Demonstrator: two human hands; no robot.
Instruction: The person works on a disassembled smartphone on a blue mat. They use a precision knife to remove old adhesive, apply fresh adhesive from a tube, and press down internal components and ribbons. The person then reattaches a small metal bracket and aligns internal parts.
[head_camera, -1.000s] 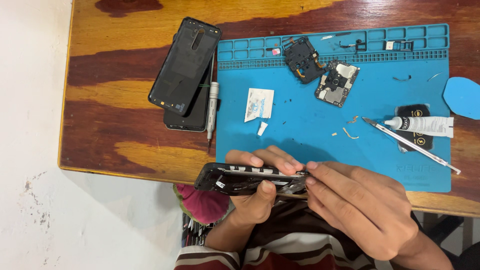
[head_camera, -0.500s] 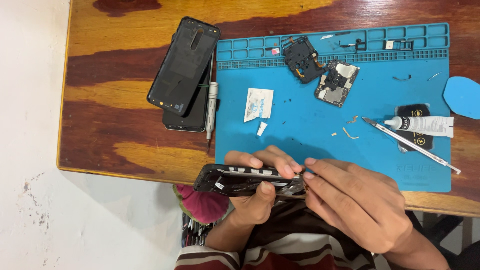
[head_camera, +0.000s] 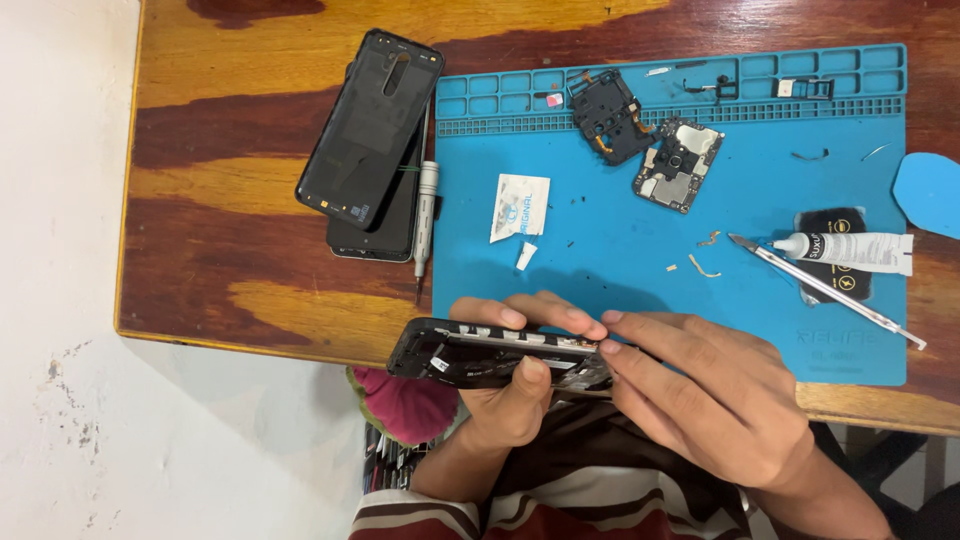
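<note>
A black opened phone frame (head_camera: 470, 355) is held on edge over the near side of the wooden table. My left hand (head_camera: 515, 385) grips it from below, thumb on its inner face and fingers curled over its top edge. My right hand (head_camera: 715, 395) lies over the frame's right end, its fingertips pressing on the top edge next to the left fingers. The frame's right part is hidden under my right hand.
A blue work mat (head_camera: 660, 215) carries two small circuit boards (head_camera: 675, 165), a torn white sachet (head_camera: 520, 208), a glue tube (head_camera: 850, 250), metal tweezers (head_camera: 820, 290) and small parts. Two black phone back covers (head_camera: 370, 140) and a screwdriver (head_camera: 425, 215) lie left of it.
My right hand has slid slightly left along the frame's top edge. The frame and left hand stay almost where they were.
</note>
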